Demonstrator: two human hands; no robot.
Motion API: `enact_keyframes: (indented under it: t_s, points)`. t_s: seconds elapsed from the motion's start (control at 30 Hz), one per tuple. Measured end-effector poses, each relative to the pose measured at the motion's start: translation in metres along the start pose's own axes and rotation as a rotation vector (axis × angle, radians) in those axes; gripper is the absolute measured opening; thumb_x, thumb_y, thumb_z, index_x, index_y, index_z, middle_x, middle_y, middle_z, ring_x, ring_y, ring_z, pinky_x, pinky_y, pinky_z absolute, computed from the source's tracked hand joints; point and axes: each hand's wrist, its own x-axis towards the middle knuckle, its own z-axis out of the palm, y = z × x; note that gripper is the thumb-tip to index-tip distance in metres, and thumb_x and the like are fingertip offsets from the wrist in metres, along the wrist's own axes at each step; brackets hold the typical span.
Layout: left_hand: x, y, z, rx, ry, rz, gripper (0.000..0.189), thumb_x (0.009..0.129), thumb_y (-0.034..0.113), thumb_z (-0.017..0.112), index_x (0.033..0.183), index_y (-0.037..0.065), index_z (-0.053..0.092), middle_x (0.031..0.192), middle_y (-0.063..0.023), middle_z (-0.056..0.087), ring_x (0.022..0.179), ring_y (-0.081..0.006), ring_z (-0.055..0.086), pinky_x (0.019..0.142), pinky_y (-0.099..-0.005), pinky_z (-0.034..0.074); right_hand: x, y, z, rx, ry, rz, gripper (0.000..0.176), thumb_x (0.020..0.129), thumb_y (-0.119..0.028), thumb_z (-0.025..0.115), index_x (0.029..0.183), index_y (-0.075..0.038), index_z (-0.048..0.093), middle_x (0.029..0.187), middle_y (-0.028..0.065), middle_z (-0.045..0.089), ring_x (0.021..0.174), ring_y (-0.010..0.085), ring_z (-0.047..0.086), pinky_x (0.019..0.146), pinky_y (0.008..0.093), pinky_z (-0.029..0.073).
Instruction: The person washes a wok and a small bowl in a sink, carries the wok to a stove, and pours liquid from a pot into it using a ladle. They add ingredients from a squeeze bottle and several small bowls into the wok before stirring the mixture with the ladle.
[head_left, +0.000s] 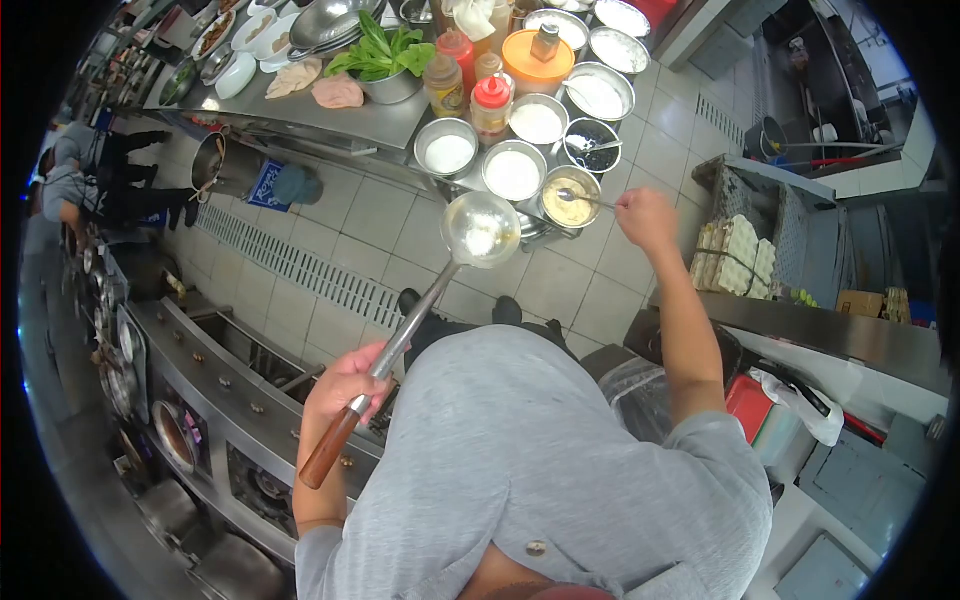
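My left hand (343,385) grips the wooden handle of a long steel ladle (481,228). The ladle's bowl is held out over the floor, just in front of the seasoning counter, with a little white stuff in it. My right hand (646,216) reaches forward and holds a small spoon (583,197) by the end of its handle. The spoon's tip rests in a steel bowl of yellowish paste (571,199) at the counter's near edge. Beside that bowl stand bowls of white powder (513,172) and dark seasoning (592,146).
Sauce bottles (490,104), an orange-lidded tub (537,58) and leafy greens (385,52) crowd the steel counter (330,118). A stove range (215,400) runs along the lower left. A floor drain grate (300,268) crosses the tiles. Egg trays (738,255) sit right. Another person (95,190) crouches far left.
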Motion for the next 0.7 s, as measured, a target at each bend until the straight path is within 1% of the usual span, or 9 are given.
enact_keyframes:
  t_s: [0.1,0.2,0.3,0.37,0.6,0.7]
  points:
    - [0.001,-0.002,0.005,0.0,0.0,-0.007,0.062,0.08,0.007,0.062,0.14,-0.002,0.047,0.06,-0.0035,0.054,0.04,-0.0096,0.05,0.035,-0.0222,0.04,0.007,0.007,0.022,-0.014,-0.007,-0.029,0.017,0.077,-0.021,0.061,0.082,-0.015,0.077,0.084,0.0128,0.072,0.081,0.0355,0.069,0.07,0.0464,0.055]
    - [0.004,-0.003,0.012,0.006,-0.005,-0.01,0.062,0.08,0.007,0.061,0.14,-0.003,0.047,0.06,-0.0029,0.054,0.04,-0.0093,0.05,0.035,-0.0221,0.041,0.01,0.01,0.037,0.096,-0.084,0.014,0.019,0.076,-0.023,0.062,0.084,-0.016,0.077,0.086,0.0128,0.073,0.082,0.0352,0.069,0.071,0.0458,0.055]
    - [0.005,-0.003,0.017,0.016,0.001,-0.014,0.062,0.08,0.007,0.061,0.14,-0.003,0.047,0.061,-0.0027,0.054,0.041,-0.0093,0.051,0.036,-0.0221,0.041,0.014,0.018,0.048,0.206,-0.137,0.076,0.02,0.076,-0.025,0.063,0.087,-0.016,0.078,0.084,0.0115,0.073,0.082,0.0335,0.069,0.073,0.0439,0.055]
    - [0.005,-0.003,0.018,0.022,-0.002,-0.016,0.062,0.08,0.007,0.06,0.14,-0.003,0.047,0.061,-0.0027,0.054,0.041,-0.0093,0.051,0.036,-0.0221,0.041,0.016,0.03,0.054,0.234,-0.109,0.074,0.021,0.075,-0.026,0.064,0.087,-0.016,0.078,0.083,0.0105,0.073,0.081,0.0314,0.069,0.073,0.0421,0.055]
    - [0.011,-0.002,0.022,0.048,-0.022,-0.021,0.061,0.079,0.007,0.059,0.138,-0.003,0.048,0.061,-0.0029,0.054,0.042,-0.0098,0.051,0.036,-0.0221,0.042,0.011,0.048,0.033,0.33,-0.125,0.109,0.02,0.075,-0.026,0.067,0.087,-0.015,0.079,0.076,0.0079,0.072,0.075,0.0254,0.069,0.07,0.0378,0.054]
    - [0.017,-0.001,0.021,0.065,-0.035,-0.02,0.059,0.079,0.007,0.058,0.137,-0.003,0.049,0.061,-0.0029,0.055,0.041,-0.0102,0.051,0.036,-0.0223,0.042,0.004,0.049,0.02,0.408,-0.122,0.052,0.019,0.076,-0.026,0.067,0.086,-0.014,0.078,0.074,0.0078,0.072,0.072,0.0248,0.068,0.068,0.0373,0.053]
